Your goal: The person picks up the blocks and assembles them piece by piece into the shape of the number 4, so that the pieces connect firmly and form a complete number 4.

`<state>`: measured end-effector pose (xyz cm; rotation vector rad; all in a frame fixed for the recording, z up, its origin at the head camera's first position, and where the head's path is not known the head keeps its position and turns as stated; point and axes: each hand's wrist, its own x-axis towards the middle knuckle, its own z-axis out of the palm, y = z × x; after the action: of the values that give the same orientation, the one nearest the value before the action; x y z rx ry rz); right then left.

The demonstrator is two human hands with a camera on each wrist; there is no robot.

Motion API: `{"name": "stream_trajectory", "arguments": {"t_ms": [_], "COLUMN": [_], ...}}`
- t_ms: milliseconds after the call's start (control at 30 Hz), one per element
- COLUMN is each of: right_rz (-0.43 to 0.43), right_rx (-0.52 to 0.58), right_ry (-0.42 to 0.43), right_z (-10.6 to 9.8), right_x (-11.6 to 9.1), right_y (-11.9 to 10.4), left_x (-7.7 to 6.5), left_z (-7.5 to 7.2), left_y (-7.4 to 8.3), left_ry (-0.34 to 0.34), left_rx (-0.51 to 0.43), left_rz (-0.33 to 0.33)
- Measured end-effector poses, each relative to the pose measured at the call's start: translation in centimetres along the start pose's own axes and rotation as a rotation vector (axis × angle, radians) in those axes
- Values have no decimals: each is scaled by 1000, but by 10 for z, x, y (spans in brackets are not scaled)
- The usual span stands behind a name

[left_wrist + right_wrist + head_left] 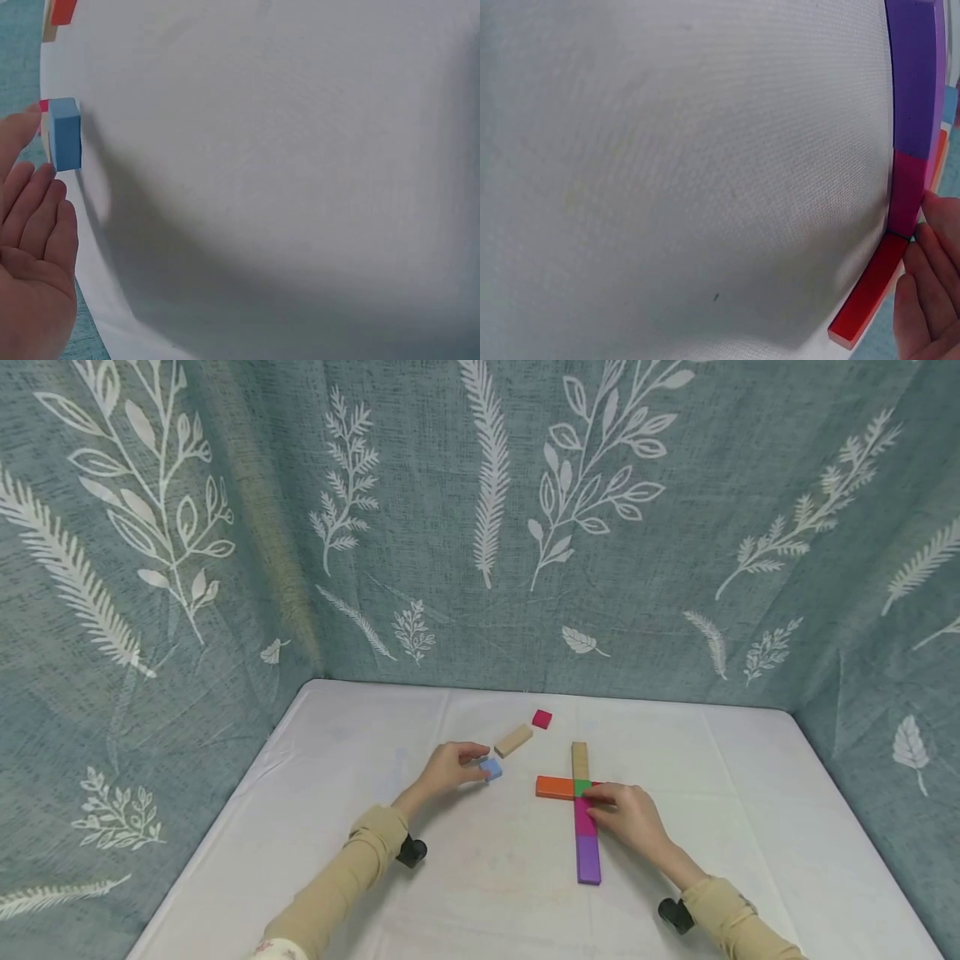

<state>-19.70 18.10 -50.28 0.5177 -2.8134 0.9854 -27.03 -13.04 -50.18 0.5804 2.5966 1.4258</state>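
Left of the block cross (582, 789), L hand (447, 768) is half open w/ fingertips by the blue block (491, 768). Near the cross's middle, R hand (632, 818), fingers loose, touches the pink block (584, 823) btwn the purple block (588, 860) & green block (581, 787).

Blue-green leaf-print curtains (435, 510) hang behind and beside a white-covered table (750, 793).

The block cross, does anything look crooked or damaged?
Nothing stands out: the cross looks straight, its visible blocks meeting neatly, undamaged. In the head view, the right hand mostly hides the cross's red block.
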Motion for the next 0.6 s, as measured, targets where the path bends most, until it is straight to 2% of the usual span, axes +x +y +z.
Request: {"name": "stream_trajectory", "arguments": {"t_ms": [267,600], "right_rz": [1,9], "right_rx": [-5,-14], "right_ry": [0,-2], "right_z": [0,1], "right_x": [1,1], "right_y": [1,1], "left_x": [-1,5], "left_z": [5,1], "left_y": [-4,-3], "left_ry": [0,-82], "left_rx": [20,104], "left_rz": [29,40]}}
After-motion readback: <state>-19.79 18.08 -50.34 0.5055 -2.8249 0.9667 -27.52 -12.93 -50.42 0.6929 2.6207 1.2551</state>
